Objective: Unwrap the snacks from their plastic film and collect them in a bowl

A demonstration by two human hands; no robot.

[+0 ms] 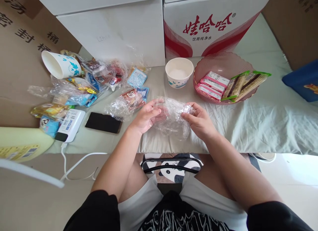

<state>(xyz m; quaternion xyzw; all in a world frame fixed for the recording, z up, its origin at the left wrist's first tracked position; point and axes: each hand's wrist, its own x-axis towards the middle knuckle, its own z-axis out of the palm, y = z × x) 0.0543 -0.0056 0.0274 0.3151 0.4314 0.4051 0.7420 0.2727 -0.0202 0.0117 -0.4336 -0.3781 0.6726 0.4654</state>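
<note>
Centrally, near the close edge of a cloth-covered table [270,125], crumpled clear plastic [174,123] lies between two bare hands. The right hand [200,120] is nearly closed, its thumb and fingers pinching the right side of the plastic. The left hand [149,116] is half open, with loosely curled fingers touching the left side; whether it grips firmly cannot be told. Just beyond the plastic stands an upright paper bowl [179,77], white with a blue-green pattern. To its right, a translucent pink dish [221,62] contains pink-and-white packets [215,83] on the left and long, green-ended packs [239,85] on the right. Left of the left hand lies a packet in clear wrapping [130,98]; nearer and farther left is a dark-screened phone [103,122], beside a white device [72,123] with a cable attached. At the far left, a heap of wrapped packets [106,72] spreads over the cloth, a tilted paper cup [73,67] resting against it. White cartons [131,35] line the far side, the right one bearing red lettering [208,24].
</note>
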